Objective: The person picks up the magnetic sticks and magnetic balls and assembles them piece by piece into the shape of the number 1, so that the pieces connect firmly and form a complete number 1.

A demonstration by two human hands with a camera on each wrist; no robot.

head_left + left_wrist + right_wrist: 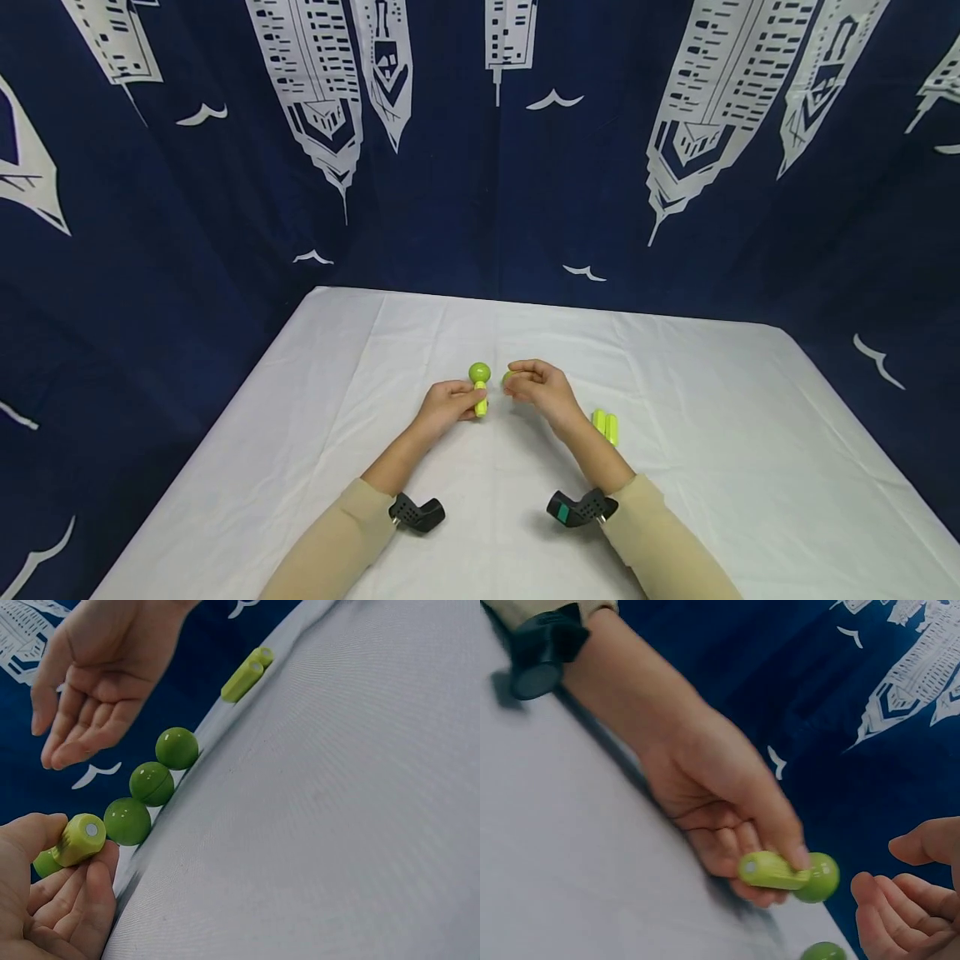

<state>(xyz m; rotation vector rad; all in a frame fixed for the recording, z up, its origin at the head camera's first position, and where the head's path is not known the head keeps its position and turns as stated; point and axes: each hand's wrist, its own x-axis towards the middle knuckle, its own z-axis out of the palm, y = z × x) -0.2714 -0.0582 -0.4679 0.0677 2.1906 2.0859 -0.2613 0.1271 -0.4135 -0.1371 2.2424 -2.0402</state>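
My left hand [448, 403] pinches a yellow-green magnetic rod [481, 400] between thumb and fingers. A glossy green ball [822, 877] sits at the rod's far end, and a pale round disc shows on its near end. My right hand [546, 392] hovers to the right of that rod, fingers loosely bent and apart, and holds nothing in the left wrist view. Close by the right fingers is another green ball [507, 377], partly hidden by them in the head view. Three loose green balls [151, 784] lie in a row on the cloth in the left wrist view.
Two more yellow-green rods [605, 425] lie side by side on the white tablecloth [720, 433], just right of my right forearm. A dark blue curtain [465, 217] with white printed buildings hangs behind the table. Black cameras [417, 513] are strapped at both wrists.
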